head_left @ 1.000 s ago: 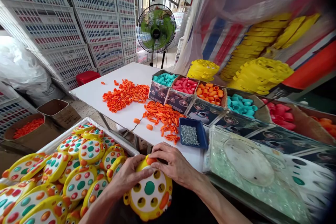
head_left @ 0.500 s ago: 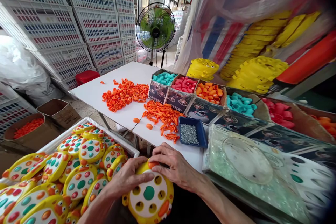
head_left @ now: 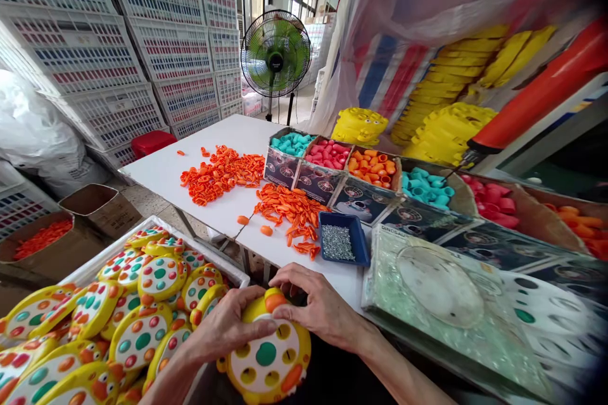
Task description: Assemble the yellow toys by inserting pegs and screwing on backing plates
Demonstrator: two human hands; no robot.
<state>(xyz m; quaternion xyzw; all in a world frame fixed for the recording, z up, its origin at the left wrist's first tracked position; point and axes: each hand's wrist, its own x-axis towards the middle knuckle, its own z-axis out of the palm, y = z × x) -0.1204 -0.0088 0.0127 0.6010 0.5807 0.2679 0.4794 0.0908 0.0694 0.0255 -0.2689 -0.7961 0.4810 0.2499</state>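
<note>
In front of me is a round yellow toy (head_left: 249,372) with a white face, a green centre button and a ring of open holes. My left hand (head_left: 232,321) clasps its upper left side, thumb across the white face. My right hand (head_left: 319,309) has its fingers and thumb closed around an orange piece (head_left: 275,302) at the toy's top edge. Another orange part (head_left: 291,378) sits on the toy's lower right rim. The undersides of the fingers and the toy's back are hidden.
Left stands a white crate (head_left: 228,267) of finished-looking yellow toys (head_left: 142,336). Orange pieces (head_left: 297,210) lie heaped on the white table (head_left: 156,168) beside a blue tray (head_left: 363,247) of screws. Cardboard bins (head_left: 363,198) hold coloured caps. A red-handled screwdriver (head_left: 536,92) hangs at right.
My right fingers have shifted on the orange piece, and more of it and the yellow rim now shows. My left hand keeps its hold. The view has moved slightly.
</note>
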